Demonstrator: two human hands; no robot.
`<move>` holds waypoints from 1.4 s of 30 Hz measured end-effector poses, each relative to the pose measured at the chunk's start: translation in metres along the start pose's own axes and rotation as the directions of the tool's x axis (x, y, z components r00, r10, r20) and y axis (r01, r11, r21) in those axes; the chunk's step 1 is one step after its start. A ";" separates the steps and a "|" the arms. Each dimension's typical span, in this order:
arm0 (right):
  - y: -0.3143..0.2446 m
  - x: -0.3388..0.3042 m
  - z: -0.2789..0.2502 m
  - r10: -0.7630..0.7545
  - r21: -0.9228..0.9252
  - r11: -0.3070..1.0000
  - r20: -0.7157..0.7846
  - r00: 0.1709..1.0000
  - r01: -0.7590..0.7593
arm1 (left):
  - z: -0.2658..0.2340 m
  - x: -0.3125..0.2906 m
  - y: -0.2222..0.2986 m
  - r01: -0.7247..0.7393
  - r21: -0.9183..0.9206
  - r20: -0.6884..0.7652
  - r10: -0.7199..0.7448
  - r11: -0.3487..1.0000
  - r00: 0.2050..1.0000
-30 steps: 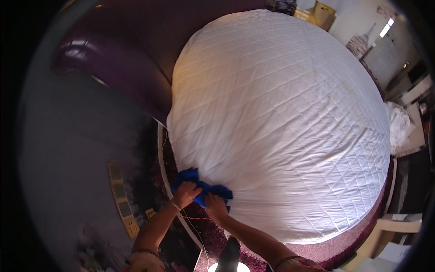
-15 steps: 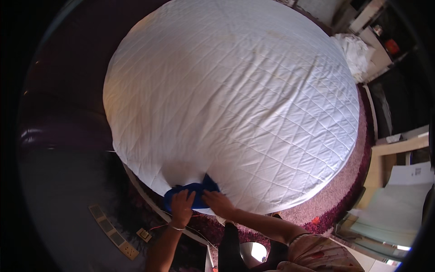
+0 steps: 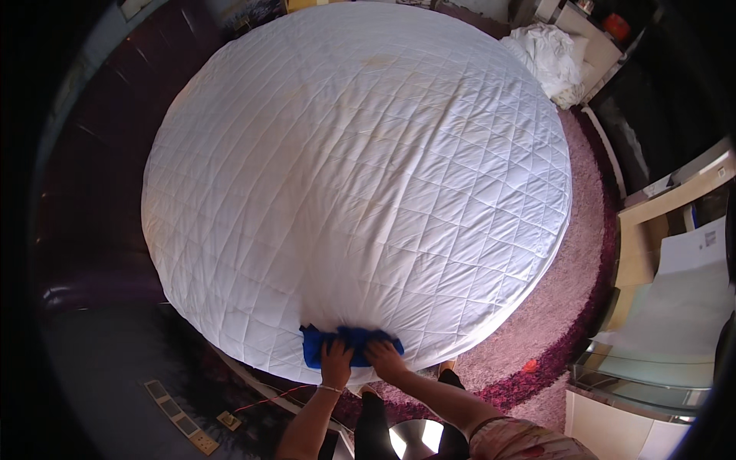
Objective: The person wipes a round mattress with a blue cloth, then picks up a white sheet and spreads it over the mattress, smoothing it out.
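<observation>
A blue cloth point(image 3: 313, 346) lies bunched on the near edge of a round bed with a white quilted cover point(image 3: 360, 192). My left hand point(image 3: 336, 365), with a thin bracelet at its wrist, grips the near side of the cloth. Just to the right, my right hand point(image 3: 385, 362) holds the cloth's other half, its fingers bent over the fabric. The fingertips are partly sunk in the folds. Wrinkles run across the cover away from the hands, and faint yellowish stains show toward its far side.
A pink and dark red rug point(image 3: 567, 276) curves round the bed's right side. Crumpled white bedding point(image 3: 546, 60) lies at the far right. A dark padded headboard point(image 3: 92, 207) borders the left. Wall sockets point(image 3: 180, 418) and a red cable point(image 3: 280, 395) are at the lower left.
Both hands and the blue cloth have shifted to the right along the bed's near edge. The cloth lies wider and flatter now. The view has shifted, showing more of the bed's far side.
</observation>
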State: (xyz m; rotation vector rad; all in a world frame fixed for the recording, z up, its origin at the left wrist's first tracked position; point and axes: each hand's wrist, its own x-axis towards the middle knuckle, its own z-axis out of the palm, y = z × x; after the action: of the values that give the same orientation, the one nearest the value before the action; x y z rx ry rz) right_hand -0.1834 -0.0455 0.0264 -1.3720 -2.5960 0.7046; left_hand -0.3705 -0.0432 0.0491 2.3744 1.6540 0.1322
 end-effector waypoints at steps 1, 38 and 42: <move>-0.003 -0.006 -0.003 -0.013 -0.002 1.000 0.029 1.000 0.013 | 0.000 -0.004 0.006 0.013 0.036 0.017 -0.013 0.999 1.000; 0.192 -0.113 -0.127 0.039 0.044 0.998 0.218 0.975 -0.049 | 0.030 0.094 0.231 0.271 -0.124 0.183 -0.246 0.955 0.952; 0.216 -0.117 -0.185 0.023 0.193 0.978 0.267 0.963 -0.077 | -0.005 0.118 0.252 0.320 -0.281 0.257 -0.250 0.905 0.934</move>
State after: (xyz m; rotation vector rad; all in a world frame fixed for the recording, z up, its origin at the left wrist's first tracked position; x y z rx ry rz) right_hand 0.1056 0.0273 0.1037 -1.3681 -2.5947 1.1993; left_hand -0.1006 -0.0152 0.1090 1.8187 1.7067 0.0777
